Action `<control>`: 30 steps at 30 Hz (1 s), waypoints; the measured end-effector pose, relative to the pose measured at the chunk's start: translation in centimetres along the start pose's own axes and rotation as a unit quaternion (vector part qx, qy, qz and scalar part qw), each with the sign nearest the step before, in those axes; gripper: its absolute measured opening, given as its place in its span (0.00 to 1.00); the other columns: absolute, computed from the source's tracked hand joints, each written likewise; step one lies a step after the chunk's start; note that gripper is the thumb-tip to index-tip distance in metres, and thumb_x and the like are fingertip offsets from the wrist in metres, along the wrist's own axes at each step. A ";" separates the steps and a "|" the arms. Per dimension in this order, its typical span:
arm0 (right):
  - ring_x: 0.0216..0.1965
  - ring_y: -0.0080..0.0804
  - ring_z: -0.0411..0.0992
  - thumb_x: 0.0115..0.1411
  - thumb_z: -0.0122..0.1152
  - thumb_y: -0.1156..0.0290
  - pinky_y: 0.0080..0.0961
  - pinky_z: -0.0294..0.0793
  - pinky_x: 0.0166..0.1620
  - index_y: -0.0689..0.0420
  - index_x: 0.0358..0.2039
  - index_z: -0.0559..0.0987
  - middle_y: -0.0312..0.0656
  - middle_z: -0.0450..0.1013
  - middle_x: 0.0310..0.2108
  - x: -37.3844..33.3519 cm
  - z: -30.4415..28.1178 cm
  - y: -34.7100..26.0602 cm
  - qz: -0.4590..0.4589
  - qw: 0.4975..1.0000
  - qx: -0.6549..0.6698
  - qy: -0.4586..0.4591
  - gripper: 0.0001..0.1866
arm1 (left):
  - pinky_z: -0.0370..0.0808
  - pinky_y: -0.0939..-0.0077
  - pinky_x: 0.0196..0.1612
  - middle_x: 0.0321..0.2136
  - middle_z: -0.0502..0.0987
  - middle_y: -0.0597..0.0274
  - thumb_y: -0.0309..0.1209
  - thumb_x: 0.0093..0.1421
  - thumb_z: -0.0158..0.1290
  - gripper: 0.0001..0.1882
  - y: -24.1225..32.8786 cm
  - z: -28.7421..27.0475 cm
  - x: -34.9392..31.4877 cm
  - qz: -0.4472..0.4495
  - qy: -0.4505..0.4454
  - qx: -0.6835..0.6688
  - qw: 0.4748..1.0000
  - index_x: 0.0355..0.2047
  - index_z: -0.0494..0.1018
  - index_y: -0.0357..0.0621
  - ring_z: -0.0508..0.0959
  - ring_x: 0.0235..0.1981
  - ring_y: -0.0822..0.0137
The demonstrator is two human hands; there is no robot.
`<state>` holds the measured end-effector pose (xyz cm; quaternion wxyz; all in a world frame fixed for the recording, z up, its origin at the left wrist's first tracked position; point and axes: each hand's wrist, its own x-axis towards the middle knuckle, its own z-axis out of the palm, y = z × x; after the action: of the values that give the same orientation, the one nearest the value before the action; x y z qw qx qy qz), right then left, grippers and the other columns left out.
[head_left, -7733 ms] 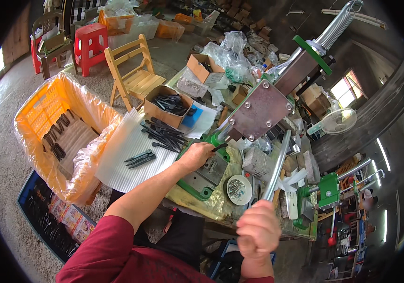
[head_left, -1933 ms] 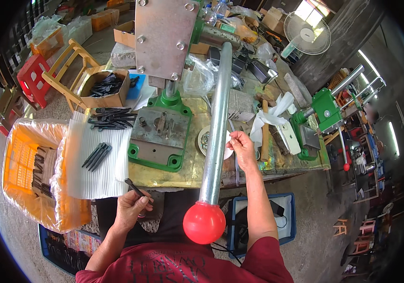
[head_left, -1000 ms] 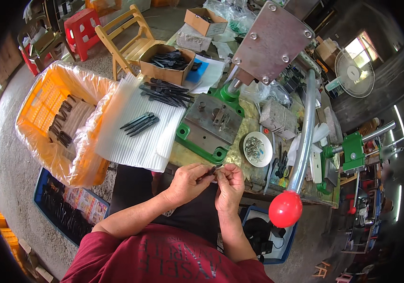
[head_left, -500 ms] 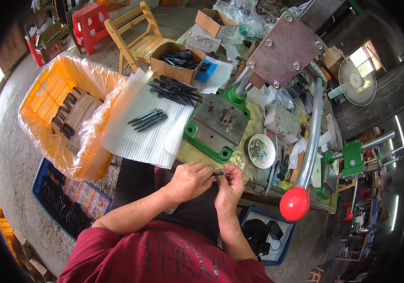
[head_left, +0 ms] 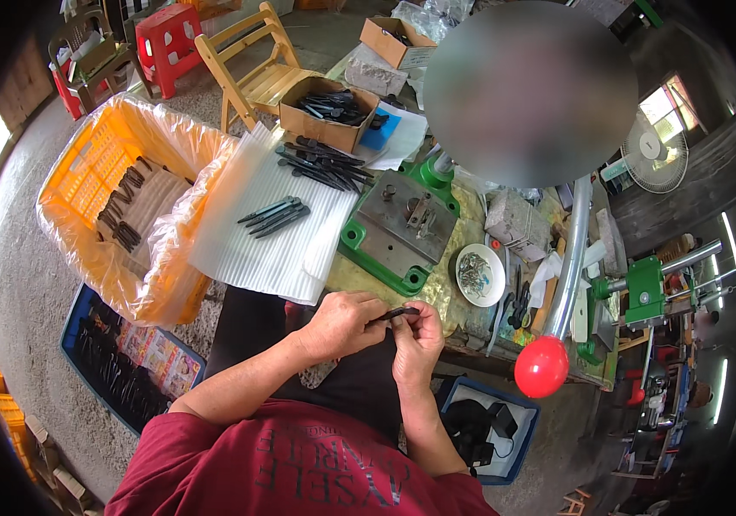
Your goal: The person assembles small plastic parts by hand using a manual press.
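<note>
A slim black piece [head_left: 400,314], too small to name more exactly, spans my two hands above my lap, just in front of the bench. My left hand [head_left: 344,325] closes its fingers and thumb on one end. Thumb and fingers of my right hand [head_left: 418,340] pinch the other end, hiding part of it. Beyond my hands stands a hand press with a steel plate on a green base [head_left: 368,271]. To its left, several slim dark pieces [head_left: 273,217] lie in a row on a white foam sheet [head_left: 230,271], with a heap of similar ones [head_left: 323,163] behind.
A plastic-lined orange crate [head_left: 155,288] stands left, over a blue tray [head_left: 64,344] of dark parts. Right of the press sit a white bowl [head_left: 488,299] of small metal bits and a lever with a red ball [head_left: 542,366]. A cardboard box [head_left: 312,123] stands behind. A blur covers the press top.
The black piece has shifted within my fingers and shows more of its length, its right end tilted up. My hands stay in nearly the same place; the whole view has moved slightly.
</note>
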<state>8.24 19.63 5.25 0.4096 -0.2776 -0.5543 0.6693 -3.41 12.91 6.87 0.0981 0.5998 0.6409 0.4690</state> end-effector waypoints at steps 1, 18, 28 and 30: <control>0.26 0.14 0.62 0.48 0.50 0.86 0.09 0.62 0.31 0.59 0.34 0.67 0.32 0.65 0.25 0.0 0.0 0.0 0.001 1.000 0.000 0.000 0.12 | 0.68 0.66 0.24 0.17 0.68 0.58 0.26 0.38 0.49 0.06 -0.1 0.0 0.0 -0.001 0.000 0.000 1.000 0.20 0.67 0.38 0.71 0.22 0.57; 0.31 0.17 0.64 0.50 0.49 0.85 0.11 0.64 0.36 0.60 0.35 0.65 0.35 0.65 0.28 0.0 -0.8 0.3 0.048 0.995 0.056 -0.062 0.11 | 0.66 0.68 0.23 0.16 0.68 0.53 0.26 0.40 0.51 0.07 -0.8 -0.3 -0.3 -0.080 -0.049 -0.124 0.988 0.20 0.68 0.36 0.70 0.20 0.56; 0.29 0.18 0.64 0.50 0.51 0.83 0.16 0.66 0.35 0.59 0.35 0.64 0.35 0.66 0.27 -0.2 -0.7 0.7 0.049 0.996 0.062 -0.035 0.12 | 0.67 0.66 0.24 0.17 0.69 0.54 0.26 0.40 0.50 0.06 -1.0 -0.1 -0.3 -0.053 -0.041 -0.081 0.994 0.20 0.68 0.36 0.71 0.21 0.55; 0.29 0.18 0.64 0.50 0.51 0.82 0.15 0.66 0.36 0.59 0.35 0.64 0.35 0.66 0.27 -0.2 -0.8 1.0 0.056 0.995 0.069 -0.043 0.12 | 0.67 0.66 0.25 0.17 0.69 0.54 0.26 0.40 0.50 0.06 -1.1 -0.1 -0.3 -0.048 -0.049 -0.073 0.995 0.20 0.68 0.36 0.71 0.21 0.54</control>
<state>8.82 19.79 4.12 0.3656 -0.2504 -0.5077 0.7388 -4.13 12.80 5.97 0.1956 0.5816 0.6275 0.4792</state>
